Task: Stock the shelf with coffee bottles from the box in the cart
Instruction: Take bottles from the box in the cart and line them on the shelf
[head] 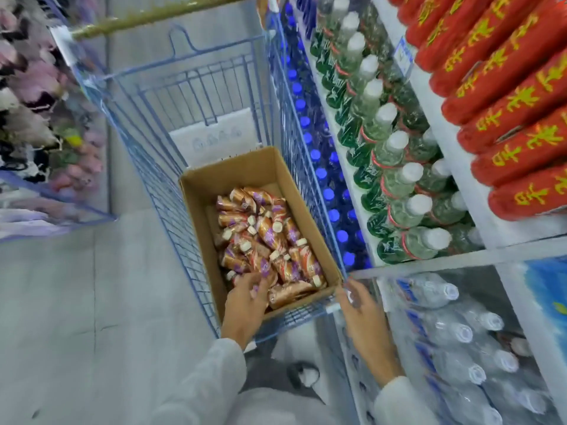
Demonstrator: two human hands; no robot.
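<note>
A: What is on the far left?

B: Soft pink and white goods [33,96], blurred, can't say what exactly. Under them the grey floor [76,302].

A: And the cart?

B: The blue wire cart [147,167] stands in the aisle, close along the shelf [466,191]. In its near end sits an open cardboard box [196,210]. The coffee bottles [270,237] lie loose in the box, a pile of brown-and-purple ones w/ white caps, pointing every direction.

A: The left hand?

B: The left hand [248,299] is inside the box, at the near end, fingers bent down onto the pile and touching the bottles. If it really grips one I cannot tell, too much blur.

A: The right one?

B: The right hand [359,308] is outside the cart, just beside its near right corner. Fingers loosely bent and apart, nothing in them that I can see.

A: And the shelf, further right?

B: Low, behind the cart's mesh, dark bottles w/ blue caps [320,173]. Next, rows of green bottles w/ white caps [395,154]. One level up, red packs w/ yellow characters [506,124]. Nearest to the person, clear water bottles [454,332], lying.
</note>
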